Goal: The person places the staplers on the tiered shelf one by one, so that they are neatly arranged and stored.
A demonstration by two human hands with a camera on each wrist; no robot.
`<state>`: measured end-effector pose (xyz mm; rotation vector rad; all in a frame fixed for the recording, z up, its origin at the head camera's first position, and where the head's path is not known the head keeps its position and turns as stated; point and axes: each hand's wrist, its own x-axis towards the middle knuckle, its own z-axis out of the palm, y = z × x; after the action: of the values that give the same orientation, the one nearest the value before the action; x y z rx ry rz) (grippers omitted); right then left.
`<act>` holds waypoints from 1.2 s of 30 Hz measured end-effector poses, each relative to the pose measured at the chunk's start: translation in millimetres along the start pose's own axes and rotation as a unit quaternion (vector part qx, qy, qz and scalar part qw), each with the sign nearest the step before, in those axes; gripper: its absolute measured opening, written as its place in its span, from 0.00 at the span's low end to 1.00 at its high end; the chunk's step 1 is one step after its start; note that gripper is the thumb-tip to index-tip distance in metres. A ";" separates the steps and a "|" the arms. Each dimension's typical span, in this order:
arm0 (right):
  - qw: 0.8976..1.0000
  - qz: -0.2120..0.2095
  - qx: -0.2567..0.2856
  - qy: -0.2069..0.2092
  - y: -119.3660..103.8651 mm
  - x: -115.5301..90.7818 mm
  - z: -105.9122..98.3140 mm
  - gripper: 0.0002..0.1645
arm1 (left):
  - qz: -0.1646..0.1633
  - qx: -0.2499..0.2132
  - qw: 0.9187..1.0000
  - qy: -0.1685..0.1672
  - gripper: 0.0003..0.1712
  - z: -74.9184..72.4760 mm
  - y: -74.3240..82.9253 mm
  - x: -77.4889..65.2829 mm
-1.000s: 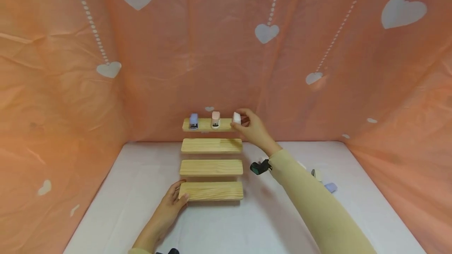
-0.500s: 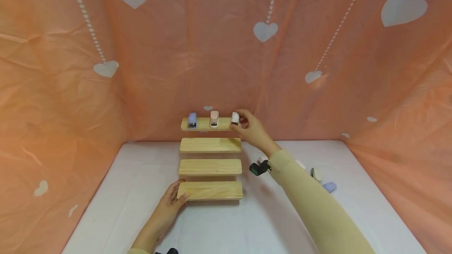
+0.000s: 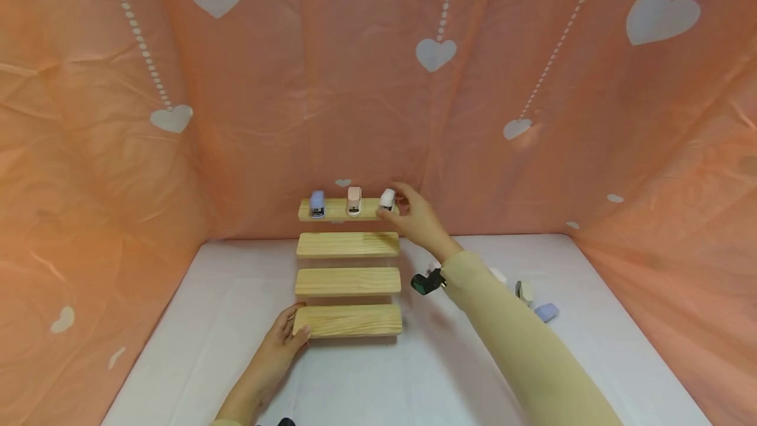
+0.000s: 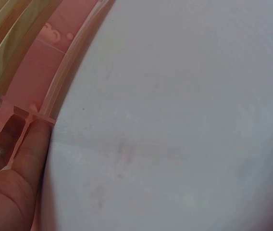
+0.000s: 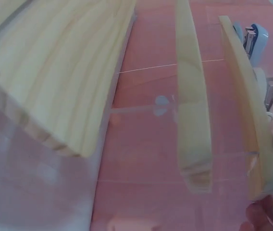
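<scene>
Four-tiered wooden shelf boards stand at the centre of the head view. On the top board (image 3: 335, 210) sit a lavender mini stapler (image 3: 317, 204) at left and a pink one (image 3: 353, 198) mid-board. A white mini stapler (image 3: 387, 198) is at that board's right end, leaning slightly, pinched between thumb and fingers of my right hand (image 3: 421, 219). My left hand (image 3: 275, 350) grips the left end of the bottom board (image 3: 355, 321), thumb at its front corner. In the left wrist view, fingers (image 4: 33, 149) touch a clear support piece.
On the white table (image 3: 195, 347) at right lie a cream stapler (image 3: 524, 292), a lavender stapler (image 3: 547, 311) and a white item (image 3: 498, 275) partly behind my sleeve. A peach curtain (image 3: 367, 97) with hearts surrounds the back and sides.
The white stapler has turned in my right hand, so its dark front shows now, and it leans a little. My left hand keeps its grip. The head view has shifted slightly.
</scene>
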<state>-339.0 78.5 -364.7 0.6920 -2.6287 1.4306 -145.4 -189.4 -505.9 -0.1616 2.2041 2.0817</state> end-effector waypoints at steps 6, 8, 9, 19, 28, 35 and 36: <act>1.000 -0.003 0.003 -0.006 1.5 1.5 0.2 0.36 | 0.000 -0.003 1.000 -0.004 0.36 1.3 -1.1 0.2; 1.000 -0.006 0.004 -0.011 1.5 1.3 -0.7 0.36 | 0.000 0.000 1.000 -0.005 0.36 0.9 -1.3 -0.2; 1.000 -0.006 0.003 -0.014 1.6 1.4 -1.2 0.36 | 0.002 0.001 1.000 -0.006 0.36 0.6 -1.2 -0.6; 0.999 -0.002 0.007 -0.037 -0.3 2.6 -5.7 0.42 | 0.004 0.014 1.000 -0.002 0.37 -0.4 0.4 -0.8; 0.998 0.026 0.055 -0.003 11.3 -17.6 -10.4 0.44 | 0.001 0.002 1.000 -0.001 0.35 2.4 0.2 -0.5; 0.997 0.053 0.047 0.022 40.5 -45.2 -13.8 0.46 | -0.001 -0.010 1.000 -0.002 0.35 0.5 0.9 -0.6; 0.997 0.058 0.039 0.021 46.2 -48.9 -14.1 0.46 | 0.000 -0.006 1.000 -0.002 0.35 0.0 0.7 -1.2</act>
<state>-316.6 128.6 -406.0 0.5165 -2.6328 1.5683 -144.3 -189.4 -505.0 -0.1583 2.1902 2.0928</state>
